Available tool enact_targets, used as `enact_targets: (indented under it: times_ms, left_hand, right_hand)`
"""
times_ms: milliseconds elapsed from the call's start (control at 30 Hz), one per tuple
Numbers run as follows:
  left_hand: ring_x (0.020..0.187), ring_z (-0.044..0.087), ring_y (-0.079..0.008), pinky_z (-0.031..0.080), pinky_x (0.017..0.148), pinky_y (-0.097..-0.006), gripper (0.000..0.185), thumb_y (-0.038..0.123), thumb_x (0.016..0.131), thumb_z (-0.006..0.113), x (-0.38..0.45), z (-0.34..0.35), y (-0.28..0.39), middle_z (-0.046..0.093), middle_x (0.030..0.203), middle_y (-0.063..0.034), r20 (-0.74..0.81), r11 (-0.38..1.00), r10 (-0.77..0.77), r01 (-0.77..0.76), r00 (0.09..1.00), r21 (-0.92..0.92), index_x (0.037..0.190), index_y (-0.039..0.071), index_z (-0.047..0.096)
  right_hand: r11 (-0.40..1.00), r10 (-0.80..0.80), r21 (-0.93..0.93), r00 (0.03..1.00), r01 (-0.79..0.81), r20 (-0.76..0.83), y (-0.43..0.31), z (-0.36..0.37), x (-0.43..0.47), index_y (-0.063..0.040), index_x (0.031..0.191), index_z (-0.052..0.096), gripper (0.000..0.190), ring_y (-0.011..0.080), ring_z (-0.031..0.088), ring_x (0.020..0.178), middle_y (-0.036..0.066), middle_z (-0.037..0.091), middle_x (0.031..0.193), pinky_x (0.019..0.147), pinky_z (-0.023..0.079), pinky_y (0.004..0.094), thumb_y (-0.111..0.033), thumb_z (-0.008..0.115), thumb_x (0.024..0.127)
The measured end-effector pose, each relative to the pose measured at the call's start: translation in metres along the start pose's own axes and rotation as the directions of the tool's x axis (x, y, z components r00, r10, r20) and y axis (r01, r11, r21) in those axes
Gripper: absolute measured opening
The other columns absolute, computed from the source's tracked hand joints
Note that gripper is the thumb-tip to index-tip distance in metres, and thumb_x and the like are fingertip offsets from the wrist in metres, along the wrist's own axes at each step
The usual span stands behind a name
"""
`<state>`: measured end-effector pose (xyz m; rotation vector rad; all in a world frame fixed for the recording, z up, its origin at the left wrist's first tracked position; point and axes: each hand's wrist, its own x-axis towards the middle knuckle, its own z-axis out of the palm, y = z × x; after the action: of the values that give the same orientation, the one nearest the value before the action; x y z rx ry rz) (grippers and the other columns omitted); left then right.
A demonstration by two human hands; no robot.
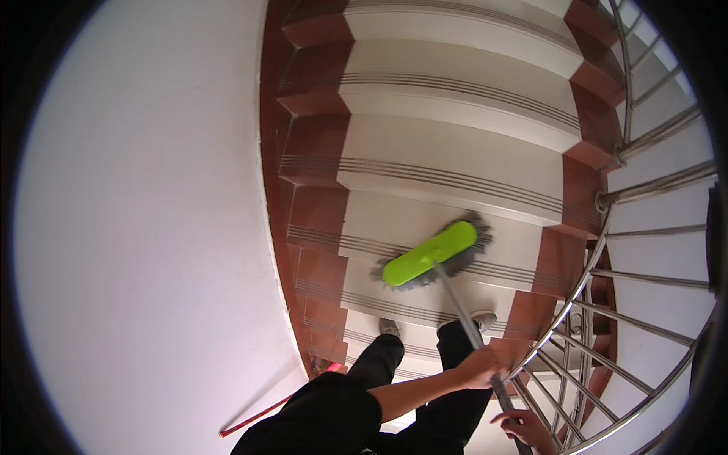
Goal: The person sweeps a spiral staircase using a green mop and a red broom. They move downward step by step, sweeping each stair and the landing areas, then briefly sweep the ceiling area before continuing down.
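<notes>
A push broom with a lime-green head [430, 253] and grey bristles lies slantwise across a stair tread, over its grooved edge. Its grey handle [456, 300] runs down towards me on the right. My left hand [481, 368] is closed around the handle partway along, near my right knee. Farther back, close to the railing, my right hand [530, 429] holds the handle near its end, which the frame's lower edge cuts off. The bristles look slightly blurred.
Beige stair treads [455, 139] with red-brown side tiles [315, 136] lie before me. A white wall [142, 227] stands at left, a curved metal railing [591, 263] at right. My shoes [390, 326] are on the steps. A red striped pole [256, 417] leans by the wall.
</notes>
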<state>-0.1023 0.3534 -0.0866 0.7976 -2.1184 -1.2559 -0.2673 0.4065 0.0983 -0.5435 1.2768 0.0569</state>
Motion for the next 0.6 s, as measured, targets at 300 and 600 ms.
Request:
enact_targets:
  times_ms: [300, 600]
  left_hand:
    - [0.067, 0.054, -0.0275, 0.040, 0.066, -0.0405, 0.017, 0.011, 0.065, 0.070, -0.100, -0.187, -0.108, 0.054, 0.062, -0.0044, -0.565, 0.902, -0.151, 0.347, 0.811, 0.257, 0.061, 0.014, 0.054]
    - [0.070, 0.057, -0.0334, 0.045, 0.068, -0.0424, 0.009, 0.008, 0.057, 0.066, -0.107, -0.295, -0.148, 0.057, 0.063, -0.0105, -0.571, 0.796, -0.381, 0.572, 0.727, 0.197, 0.064, 0.011, 0.062]
  right_hand:
    - [0.545, -0.166, -0.664, 0.842, 0.511, 0.512, -0.191, 0.066, 0.189, -0.021, 0.103, 0.066, 0.029, 0.0166, 0.051, 0.055, 0.006, 0.052, 0.059, 0.060, 0.045, 0.0332, -0.019, 0.052, 0.077]
    - [0.318, 0.096, -0.747, 0.764, 0.584, 0.638, -0.339, 0.128, 0.243, -0.013, 0.092, 0.066, 0.020, 0.0124, 0.050, 0.062, 0.000, 0.055, 0.068, 0.058, 0.042, 0.0292, -0.018, 0.052, 0.079]
